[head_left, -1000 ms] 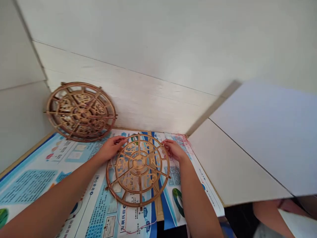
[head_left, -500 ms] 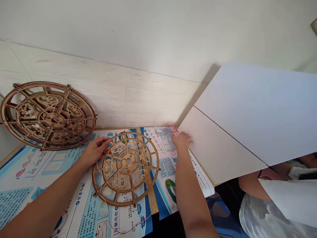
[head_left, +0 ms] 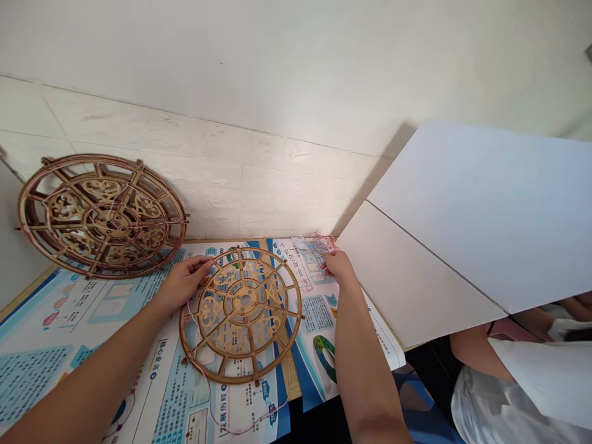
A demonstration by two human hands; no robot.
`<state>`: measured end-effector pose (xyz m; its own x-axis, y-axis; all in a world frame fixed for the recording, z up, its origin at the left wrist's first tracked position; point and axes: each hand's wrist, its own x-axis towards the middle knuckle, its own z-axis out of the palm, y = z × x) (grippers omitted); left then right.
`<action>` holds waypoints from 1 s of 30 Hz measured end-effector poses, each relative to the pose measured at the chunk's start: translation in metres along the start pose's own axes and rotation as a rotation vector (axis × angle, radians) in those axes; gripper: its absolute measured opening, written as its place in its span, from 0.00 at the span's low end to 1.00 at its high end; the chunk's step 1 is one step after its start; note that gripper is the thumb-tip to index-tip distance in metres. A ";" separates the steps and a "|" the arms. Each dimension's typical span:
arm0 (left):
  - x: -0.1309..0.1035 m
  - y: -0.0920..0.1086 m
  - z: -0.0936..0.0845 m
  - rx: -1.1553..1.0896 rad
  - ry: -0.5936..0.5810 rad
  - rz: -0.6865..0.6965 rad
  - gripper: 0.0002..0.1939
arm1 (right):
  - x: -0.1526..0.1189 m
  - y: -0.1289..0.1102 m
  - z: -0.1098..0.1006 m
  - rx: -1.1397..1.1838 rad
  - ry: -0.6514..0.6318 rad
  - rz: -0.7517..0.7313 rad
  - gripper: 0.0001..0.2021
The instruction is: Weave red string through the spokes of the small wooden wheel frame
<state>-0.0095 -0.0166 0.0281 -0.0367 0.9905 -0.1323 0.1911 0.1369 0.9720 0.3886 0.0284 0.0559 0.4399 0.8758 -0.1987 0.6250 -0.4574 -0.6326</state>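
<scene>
My left hand (head_left: 184,285) pinches the left upper rim of a round wooden lattice frame (head_left: 248,354) with spokes and scroll cut-outs. This frame lies over printed poster sheets, and a thin pinkish wire (head_left: 240,431) runs from its left side and loops below it. At the far edge of the table, my right hand (head_left: 338,266) has its fingers bent in beside a tangle of thin red and white wires (head_left: 320,242). What those fingers hold, if anything, is too small to make out.
A stack of similar wooden frames (head_left: 111,251) with reddish wire leans against the wall (head_left: 203,166) at left. White boards (head_left: 444,246) stand at right. Beyond them, another person's arm (head_left: 476,354) shows. Posters (head_left: 115,317) cover the table.
My right hand has drawn back slightly from the white board, and its fingers are now more bent in by the wires. My left hand stays on the frame's rim. The whole view has shifted slightly.
</scene>
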 end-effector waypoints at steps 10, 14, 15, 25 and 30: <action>0.000 0.001 0.000 0.007 -0.012 -0.001 0.35 | 0.000 0.001 0.004 -0.204 0.025 -0.033 0.09; -0.003 0.008 -0.001 0.034 -0.022 0.011 0.34 | -0.007 -0.007 0.009 -0.178 -0.201 -0.099 0.08; -0.004 0.009 -0.001 0.034 -0.025 0.016 0.34 | -0.009 -0.009 0.010 -0.146 -0.266 -0.121 0.09; 0.003 -0.002 -0.002 0.002 -0.048 0.072 0.34 | -0.033 -0.017 0.004 0.057 -0.864 -0.248 0.12; 0.000 0.002 -0.002 -0.009 -0.062 0.066 0.35 | -0.039 -0.038 0.033 0.691 -0.459 -0.510 0.22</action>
<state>-0.0112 -0.0166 0.0300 0.0368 0.9962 -0.0790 0.1820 0.0710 0.9807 0.3261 0.0170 0.0630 -0.1645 0.9855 0.0409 0.0896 0.0563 -0.9944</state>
